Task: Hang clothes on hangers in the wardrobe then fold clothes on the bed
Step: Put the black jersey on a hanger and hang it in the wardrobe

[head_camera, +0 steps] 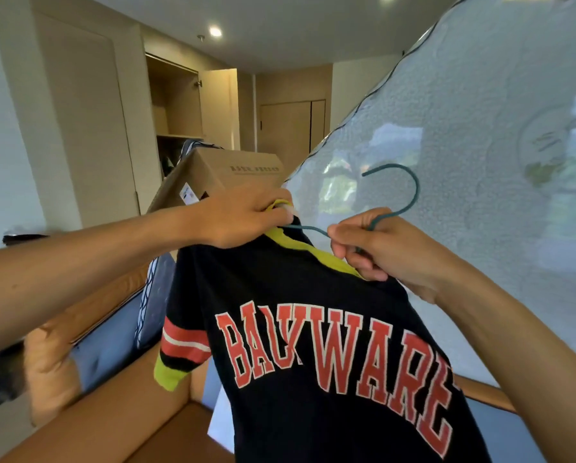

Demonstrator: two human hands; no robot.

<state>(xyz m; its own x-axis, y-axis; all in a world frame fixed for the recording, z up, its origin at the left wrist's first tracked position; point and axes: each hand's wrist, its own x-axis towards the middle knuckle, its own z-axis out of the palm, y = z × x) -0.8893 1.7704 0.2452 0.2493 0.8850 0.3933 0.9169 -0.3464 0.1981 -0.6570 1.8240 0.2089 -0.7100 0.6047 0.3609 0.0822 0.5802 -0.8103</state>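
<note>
the left hand (243,217) pinches the yellow collar of a black t-shirt with red block letters (330,345), while the right hand (377,248) grips the neck of a thin teal wire hanger (403,195). the shirt hangs between them, near. a brown cardboard box (226,175) sits behind, an open wooden wardrobe (176,105) far left.

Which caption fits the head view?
The left hand pinches the yellow collar of a black T-shirt; the right hand grips a teal hanger.
</note>
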